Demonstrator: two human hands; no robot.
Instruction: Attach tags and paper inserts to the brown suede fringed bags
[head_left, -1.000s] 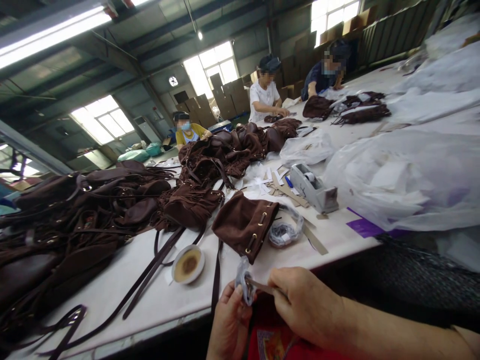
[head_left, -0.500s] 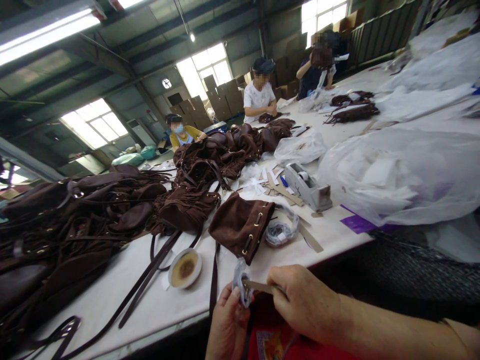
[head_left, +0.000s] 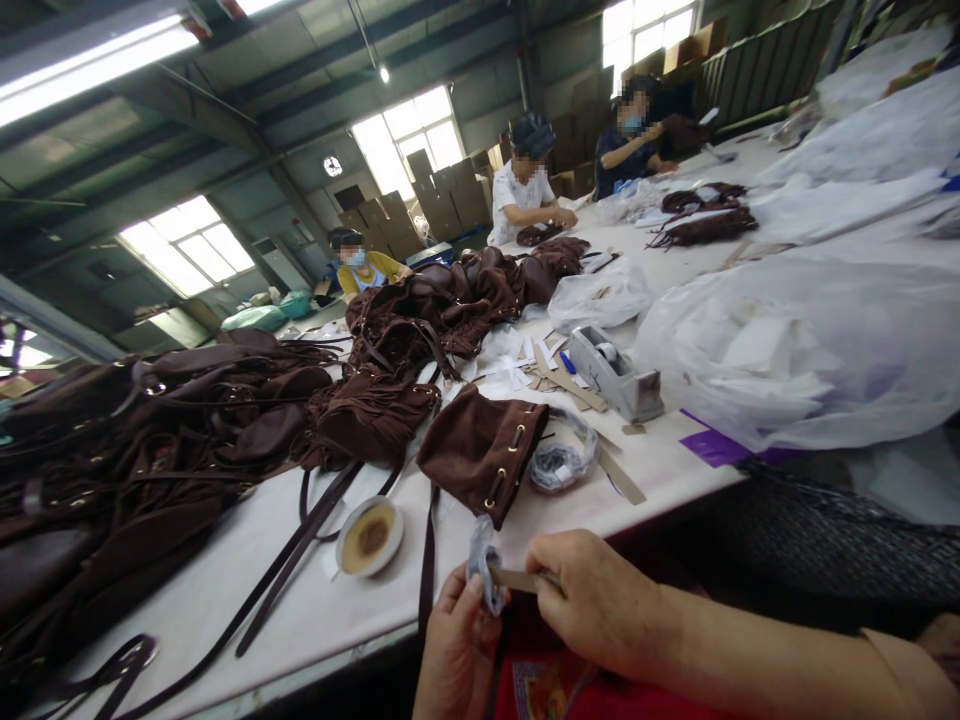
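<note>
My left hand (head_left: 459, 630) pinches a small loop wrapped in clear, bluish plastic film (head_left: 484, 560), just off the table's front edge. A flat grey-brown strip (head_left: 516, 579) is gripped in my right hand (head_left: 592, 595); its far end reaches into the wrapped loop. Whether the strip is card or another material I cannot tell. Right behind the hands, a brown suede drawstring bag (head_left: 476, 440) with gold eyelets lies on its side. Beside it rests a plastic-wrapped coil (head_left: 559, 468).
Brown bags and straps are heaped on the left (head_left: 150, 450). A white bowl (head_left: 400, 545) stands near the front edge. Farther right are a tape dispenser (head_left: 646, 398), card strips (head_left: 574, 385) and a large plastic bag (head_left: 825, 350). Several co-workers sit across the table.
My right hand and the strip have shifted slightly left, towards the wrapped loop. Across the table, one co-worker has lowered a brown item and moved it to the right.
</note>
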